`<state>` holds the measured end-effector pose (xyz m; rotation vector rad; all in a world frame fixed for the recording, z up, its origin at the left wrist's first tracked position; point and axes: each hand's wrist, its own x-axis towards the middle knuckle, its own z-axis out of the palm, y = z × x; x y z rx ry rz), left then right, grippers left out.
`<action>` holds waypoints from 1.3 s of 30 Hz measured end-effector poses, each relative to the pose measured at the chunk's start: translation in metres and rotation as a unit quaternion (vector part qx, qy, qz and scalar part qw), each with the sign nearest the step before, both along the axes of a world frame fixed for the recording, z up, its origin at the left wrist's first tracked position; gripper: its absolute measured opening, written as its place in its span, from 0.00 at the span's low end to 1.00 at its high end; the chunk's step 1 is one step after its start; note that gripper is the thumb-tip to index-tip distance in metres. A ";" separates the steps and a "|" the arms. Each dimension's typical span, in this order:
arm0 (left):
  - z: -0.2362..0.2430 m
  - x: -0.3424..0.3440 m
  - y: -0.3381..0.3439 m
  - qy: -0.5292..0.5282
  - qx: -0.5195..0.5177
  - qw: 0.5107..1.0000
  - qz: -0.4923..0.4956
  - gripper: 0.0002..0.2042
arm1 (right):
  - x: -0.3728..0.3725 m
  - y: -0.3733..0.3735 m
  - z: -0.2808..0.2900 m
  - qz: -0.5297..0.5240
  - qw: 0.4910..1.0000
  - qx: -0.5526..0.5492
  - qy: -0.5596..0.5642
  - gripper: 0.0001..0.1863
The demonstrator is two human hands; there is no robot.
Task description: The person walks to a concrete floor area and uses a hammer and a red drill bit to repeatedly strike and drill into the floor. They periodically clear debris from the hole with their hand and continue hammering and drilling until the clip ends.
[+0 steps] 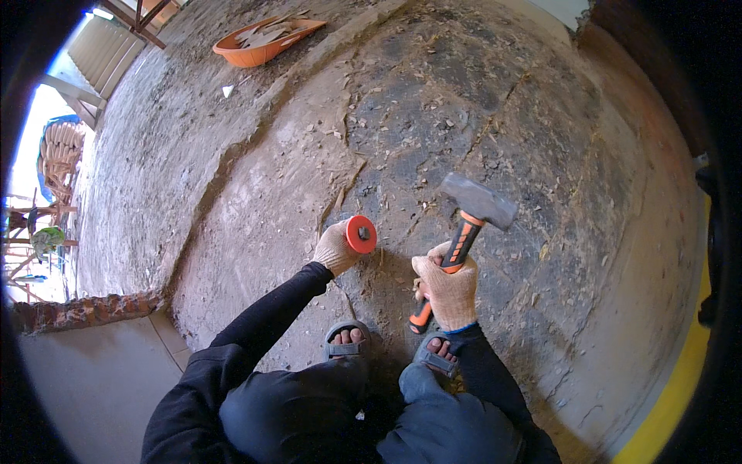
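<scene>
Left hand [336, 249]: fingers clamped on red-guarded tool [361, 234]. Right hand [450, 289]: fingers clamped on hammer [467, 226]. Off-centre blow could injure left hand; sandals [343, 349] expose toes [345, 337].

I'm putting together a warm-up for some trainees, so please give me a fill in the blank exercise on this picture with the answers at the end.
1. The right hand grips a hammer, whose head shows ____ that hand in the picture (above or below).
2. The left hand holds a tool with a red guard that is ____ in outline (round or square).
3. The basin holding broken pieces is ____ (orange or green).
4. The yellow strip runs along the picture's ____ side (left or right).

Missing words: above; round; orange; right.
</scene>
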<state>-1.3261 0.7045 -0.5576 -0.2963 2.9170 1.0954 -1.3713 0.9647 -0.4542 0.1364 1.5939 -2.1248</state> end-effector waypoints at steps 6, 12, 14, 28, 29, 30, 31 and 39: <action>0.002 0.000 0.002 0.001 0.027 1.000 0.002 0.18 | 0.020 -0.010 -0.029 0.260 0.931 0.231 -0.107 0.12; 0.003 -0.001 0.000 -0.011 -0.020 1.000 -0.013 0.20 | -0.004 0.011 0.007 0.095 0.990 0.085 -0.063 0.11; 0.004 0.000 0.001 -0.009 0.000 1.000 -0.001 0.19 | -0.007 0.003 0.008 0.017 0.996 0.050 -0.066 0.10; 0.000 0.000 0.000 -0.006 -0.001 1.000 -0.013 0.18 | -0.001 0.009 0.003 0.088 0.988 0.112 -0.064 0.11; 0.000 0.001 0.000 -0.003 0.005 1.000 -0.004 0.18 | -0.002 0.004 0.001 0.038 0.996 0.062 -0.048 0.11; 0.001 0.001 0.000 0.004 -0.001 1.000 0.000 0.18 | 0.000 -0.003 -0.004 -0.012 1.000 -0.022 -0.008 0.11; 0.002 0.001 0.001 -0.004 0.016 1.000 0.001 0.18 | 0.004 -0.013 -0.012 -0.027 0.999 0.004 -0.026 0.10; 0.003 -0.004 0.002 -0.032 -0.022 0.999 -0.004 0.16 | 0.014 0.006 -0.023 0.226 0.946 0.207 -0.100 0.15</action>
